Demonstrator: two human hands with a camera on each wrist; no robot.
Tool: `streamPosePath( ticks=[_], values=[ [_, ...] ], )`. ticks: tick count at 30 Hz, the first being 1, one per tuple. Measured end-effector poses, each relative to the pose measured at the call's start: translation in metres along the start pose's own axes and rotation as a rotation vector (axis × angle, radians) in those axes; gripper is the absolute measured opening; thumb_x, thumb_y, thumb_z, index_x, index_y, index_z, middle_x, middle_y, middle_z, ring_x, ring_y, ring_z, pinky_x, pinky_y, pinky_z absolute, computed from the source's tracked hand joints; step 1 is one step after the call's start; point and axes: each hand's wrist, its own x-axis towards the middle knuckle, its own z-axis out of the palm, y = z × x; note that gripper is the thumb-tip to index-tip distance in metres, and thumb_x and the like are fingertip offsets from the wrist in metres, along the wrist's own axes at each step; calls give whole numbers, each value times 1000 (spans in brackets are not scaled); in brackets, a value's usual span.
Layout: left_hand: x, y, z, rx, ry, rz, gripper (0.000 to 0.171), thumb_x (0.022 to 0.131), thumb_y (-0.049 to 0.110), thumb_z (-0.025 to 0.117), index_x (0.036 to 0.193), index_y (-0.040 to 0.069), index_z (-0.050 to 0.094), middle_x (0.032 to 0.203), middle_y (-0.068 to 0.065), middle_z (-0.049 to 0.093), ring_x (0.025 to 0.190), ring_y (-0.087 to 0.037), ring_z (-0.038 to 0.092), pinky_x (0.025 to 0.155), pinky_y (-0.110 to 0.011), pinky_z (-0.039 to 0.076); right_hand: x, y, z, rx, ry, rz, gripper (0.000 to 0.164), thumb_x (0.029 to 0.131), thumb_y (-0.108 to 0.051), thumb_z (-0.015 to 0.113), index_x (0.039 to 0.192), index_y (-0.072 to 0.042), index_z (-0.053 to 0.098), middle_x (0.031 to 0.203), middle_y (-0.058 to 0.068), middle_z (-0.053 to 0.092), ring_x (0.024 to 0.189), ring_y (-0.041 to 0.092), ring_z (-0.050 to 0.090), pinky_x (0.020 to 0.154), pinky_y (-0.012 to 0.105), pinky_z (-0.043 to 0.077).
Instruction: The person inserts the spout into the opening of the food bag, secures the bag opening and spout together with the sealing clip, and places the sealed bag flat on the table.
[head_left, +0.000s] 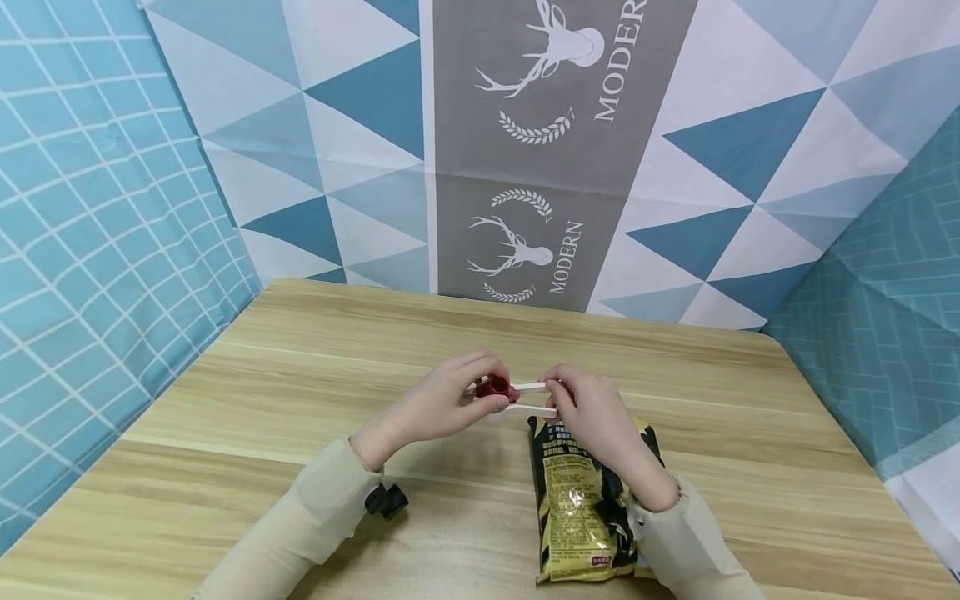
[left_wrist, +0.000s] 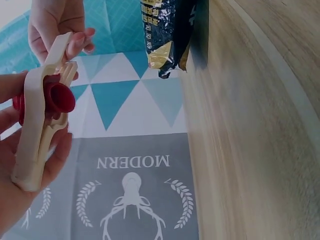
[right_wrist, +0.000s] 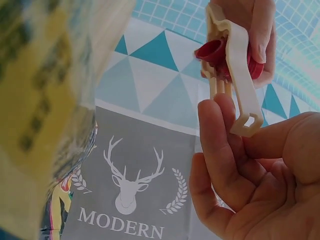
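A white plastic sealing clip (left_wrist: pixel 33 125) with a red round spout (left_wrist: pixel 62 97) is held above the table between both hands. My left hand (head_left: pixel 446 400) grips it around the spout end, with the thumb in front and fingers behind. At the free ends of the two white arms, my right hand (head_left: pixel 596 412) holds on with thumb and curled fingers. In the right wrist view the clip's arms (right_wrist: pixel 242 75) stand a little apart. Under the right forearm lies a black and gold bag (head_left: pixel 570 508), partly covered by that arm.
The wooden table (head_left: pixel 300 375) extends around the hands. Behind it hangs a patterned backdrop (head_left: pixel 375 167) with triangles and deer heads. Blue tiled cloth (head_left: pixel 90 208) covers the left side. A small black device (head_left: pixel 386 500) sits at the left wrist.
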Motion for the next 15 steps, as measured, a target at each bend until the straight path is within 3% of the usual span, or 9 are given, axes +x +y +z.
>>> streamPosePath(
  ticks=[8, 15],
  values=[
    [0, -1, -1, -49, 39, 60, 14, 86, 19, 63, 98, 12, 58, 92, 6, 55, 76, -8, 53, 60, -16, 50, 1, 0, 0, 42, -9, 29, 16, 94, -10, 48, 99, -5, 63, 68, 1, 62, 55, 14, 62, 46, 20, 46],
    [0, -2, -2, 50, 51, 103, 18, 84, 19, 65, 100, 13, 59, 109, 3, 52, 99, -7, 50, 81, -17, 47, 2, 2, 0, 30, -16, 20, 17, 94, -11, 47, 99, -6, 63, 68, 0, 61, 53, 13, 59, 42, 23, 41]
  ],
)
